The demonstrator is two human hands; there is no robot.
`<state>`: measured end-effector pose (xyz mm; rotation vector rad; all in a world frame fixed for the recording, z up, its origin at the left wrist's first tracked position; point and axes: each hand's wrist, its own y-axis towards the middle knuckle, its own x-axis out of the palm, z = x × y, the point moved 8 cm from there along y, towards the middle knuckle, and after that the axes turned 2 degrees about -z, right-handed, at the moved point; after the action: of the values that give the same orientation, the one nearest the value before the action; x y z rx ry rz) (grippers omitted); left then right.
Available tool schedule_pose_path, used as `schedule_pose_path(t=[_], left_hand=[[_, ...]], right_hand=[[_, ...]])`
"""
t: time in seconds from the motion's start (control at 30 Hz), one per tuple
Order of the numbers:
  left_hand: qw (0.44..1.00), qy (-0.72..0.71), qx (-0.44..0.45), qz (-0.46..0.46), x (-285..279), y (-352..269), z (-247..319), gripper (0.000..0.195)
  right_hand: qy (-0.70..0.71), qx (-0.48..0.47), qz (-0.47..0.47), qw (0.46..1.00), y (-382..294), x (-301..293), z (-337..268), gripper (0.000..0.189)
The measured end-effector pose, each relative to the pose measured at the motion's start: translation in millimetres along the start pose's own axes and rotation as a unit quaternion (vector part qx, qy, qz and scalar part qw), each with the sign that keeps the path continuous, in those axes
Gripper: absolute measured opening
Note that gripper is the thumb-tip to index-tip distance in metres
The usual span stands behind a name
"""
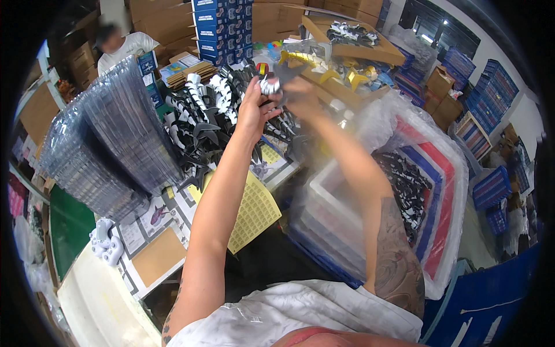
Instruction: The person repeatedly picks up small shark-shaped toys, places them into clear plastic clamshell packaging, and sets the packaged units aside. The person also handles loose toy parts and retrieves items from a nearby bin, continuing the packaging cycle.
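Observation:
My left hand [251, 108] holds a black-and-white segmented plastic tail piece [271, 86] by its white segmented end, its other fingers spread below. At the grey tail fin [290, 73] of this piece, my right hand [302, 100] is closed and blurred by motion. Its fingertips are hard to make out. Just beyond and left of my hands lies a heap of similar black-and-white tail pieces [208, 112], many with dark fins. Below my left forearm, a yellow sheet of small stickers [253, 212] hangs over the table edge.
Tall stacks of clear plastic blister shells [125, 126] stand left, with white game controllers [106, 243] before them. Right are nested plastic crates [334, 217] and a plastic-lined crate of black-and-white parts [405, 186]. Blue boxes [221, 30] rise behind; a person [123, 45] is at far left.

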<state>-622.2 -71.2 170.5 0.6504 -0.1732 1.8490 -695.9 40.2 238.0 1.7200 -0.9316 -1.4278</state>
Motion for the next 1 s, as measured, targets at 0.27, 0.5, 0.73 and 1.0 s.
schedule_pose_path(t=[0.27, 0.5, 0.73, 1.0], left_hand=[[0.939, 0.343, -0.009, -0.001, -23.3, 37.8, -23.2, 0.051], [0.777, 0.62, 0.103, 0.013, -16.0, 23.5, -14.4, 0.051], [0.744, 0.659, 0.112, 0.012, -45.3, 18.2, -20.3, 0.056], [0.847, 0.509, 0.154, 0.008, -67.8, -71.1, -1.7, 0.042]], right_hand=[[-0.078, -0.064, -0.178, 0.979, -46.9, 8.3, 29.7, 0.055], [-0.138, -0.046, -0.258, 0.955, -71.5, -9.2, 35.6, 0.074], [-0.175, 0.027, -0.14, 0.974, -124.6, -116.4, 67.8, 0.035], [-0.126, 0.411, -0.243, 0.87, -374.2, -249.4, 81.2, 0.02]])
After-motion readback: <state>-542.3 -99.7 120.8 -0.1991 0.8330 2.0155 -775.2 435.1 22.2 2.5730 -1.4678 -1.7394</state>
